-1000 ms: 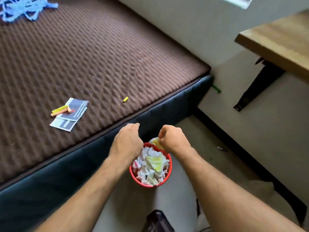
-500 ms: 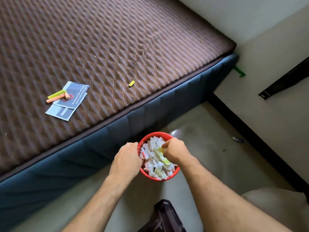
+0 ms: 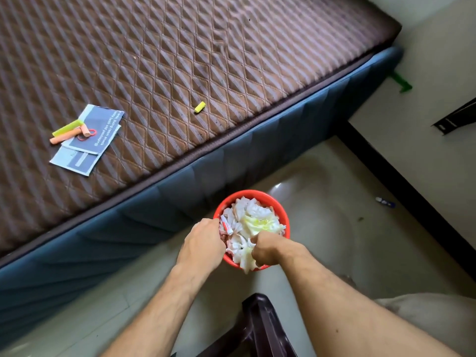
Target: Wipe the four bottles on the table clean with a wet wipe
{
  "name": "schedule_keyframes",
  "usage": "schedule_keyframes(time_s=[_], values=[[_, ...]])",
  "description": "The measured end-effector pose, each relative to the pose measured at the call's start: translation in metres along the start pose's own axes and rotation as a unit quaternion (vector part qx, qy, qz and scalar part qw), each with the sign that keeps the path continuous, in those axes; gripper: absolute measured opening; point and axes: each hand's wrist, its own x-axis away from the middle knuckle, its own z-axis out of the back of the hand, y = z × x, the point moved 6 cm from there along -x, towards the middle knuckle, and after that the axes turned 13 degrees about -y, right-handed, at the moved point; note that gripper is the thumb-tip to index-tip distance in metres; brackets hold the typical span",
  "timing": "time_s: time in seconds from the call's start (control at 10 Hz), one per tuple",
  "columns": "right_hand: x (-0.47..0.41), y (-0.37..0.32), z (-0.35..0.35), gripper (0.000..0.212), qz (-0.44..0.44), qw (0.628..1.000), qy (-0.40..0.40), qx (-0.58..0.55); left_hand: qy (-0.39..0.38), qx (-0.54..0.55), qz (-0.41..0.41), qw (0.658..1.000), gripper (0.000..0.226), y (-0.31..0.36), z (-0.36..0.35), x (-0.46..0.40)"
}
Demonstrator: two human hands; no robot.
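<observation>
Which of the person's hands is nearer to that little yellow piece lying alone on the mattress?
The left hand. It sits at the red bin's left rim, below the yellow piece. The right hand is over the bin's near right side, farther away.

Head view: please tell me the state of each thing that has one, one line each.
Red bin: upright on the floor, heaped with crumpled wipes.
Left hand: curled at the bin's rim.
Right hand: gripping a wipe.
Chalk sticks: lying on paper.
</observation>
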Motion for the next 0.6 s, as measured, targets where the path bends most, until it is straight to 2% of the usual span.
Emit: schedule_keyframes(time_s=[0.1,0.4,0.5,0.6], values=[[0.004,-0.001,0.009,0.043,0.017,0.998,0.014,-0.051,-0.003,-0.018,0.001,1.0,0.009,-0.002,-0.006,-0.009],[0.043,-0.008,0.044,0.055,0.087,0.987,0.122,-0.055,-0.017,-0.025,0.01,0.999,0.01,0.011,0.012,0.004],[0.069,-0.017,0.052,0.047,0.121,0.98,0.15,-0.043,0.003,-0.045,-0.001,0.999,0.005,0.026,0.029,0.01],[0.092,-0.016,0.055,0.047,0.12,0.971,0.201,-0.042,0.007,-0.082,-0.007,0.997,0.035,0.046,0.046,0.025]])
